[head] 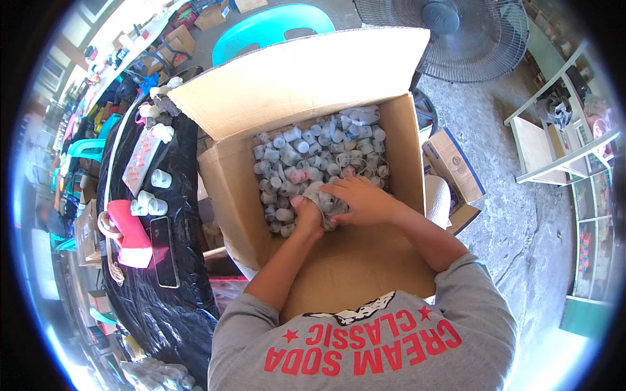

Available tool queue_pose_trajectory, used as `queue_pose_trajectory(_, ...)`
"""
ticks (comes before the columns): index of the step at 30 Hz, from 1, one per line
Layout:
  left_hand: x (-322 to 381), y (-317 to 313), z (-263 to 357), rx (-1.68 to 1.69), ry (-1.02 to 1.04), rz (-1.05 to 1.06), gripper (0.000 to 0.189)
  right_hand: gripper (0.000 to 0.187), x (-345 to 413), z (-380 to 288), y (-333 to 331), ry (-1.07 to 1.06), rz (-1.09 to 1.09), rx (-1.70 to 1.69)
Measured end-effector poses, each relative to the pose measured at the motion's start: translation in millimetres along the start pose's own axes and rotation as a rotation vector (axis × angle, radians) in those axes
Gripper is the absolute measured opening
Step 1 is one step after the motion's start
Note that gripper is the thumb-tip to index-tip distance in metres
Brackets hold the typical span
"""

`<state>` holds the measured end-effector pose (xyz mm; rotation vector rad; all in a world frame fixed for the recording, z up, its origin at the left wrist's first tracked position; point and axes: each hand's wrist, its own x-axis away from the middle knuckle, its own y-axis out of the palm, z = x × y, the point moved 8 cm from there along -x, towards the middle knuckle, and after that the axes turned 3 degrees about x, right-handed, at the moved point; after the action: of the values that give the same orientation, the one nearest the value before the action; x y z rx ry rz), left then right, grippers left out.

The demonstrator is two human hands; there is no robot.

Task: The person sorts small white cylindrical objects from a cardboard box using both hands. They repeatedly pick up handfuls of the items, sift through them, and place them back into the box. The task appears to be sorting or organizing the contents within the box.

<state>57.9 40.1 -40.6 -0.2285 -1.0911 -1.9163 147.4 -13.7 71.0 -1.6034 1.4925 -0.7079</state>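
Observation:
An open cardboard box [225, 195] stands before me, with many small whitish cylindrical pieces [293, 151] heaped inside it. Among them, near the middle, lie a few pinkish pieces and a loop of thin pale string [367, 163]. Both my hands reach over the near part of the heap. A greyish, crumpled, bag-like bundle [320, 198] is between them. My left hand [309, 215] grips its left side, the thumb up near its rim. My right hand [359, 200] rests on its right side with fingers spread. What the bundle contains is hard to make out.
A black plastic-covered table [186, 313] at left bears a smartphone [165, 251], a red-pink object [128, 229], a tape roll [108, 226] and several white cups [161, 179]. Beyond the box are a turquoise chair [269, 24] and a fan [469, 39]. Another carton [452, 163] stands right.

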Motion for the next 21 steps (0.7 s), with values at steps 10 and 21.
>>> queue_pose_trajectory(10,-5,-2,-16,0.146,-0.301,-0.154,0.043,0.031,62,42,-154,0.590,0.012,0.364)
queue_pose_trajectory(21,-13,-8,-27,0.313,-0.351,-0.106,0.054,0.031,-83,47,-1,0.256,-0.065,0.279)
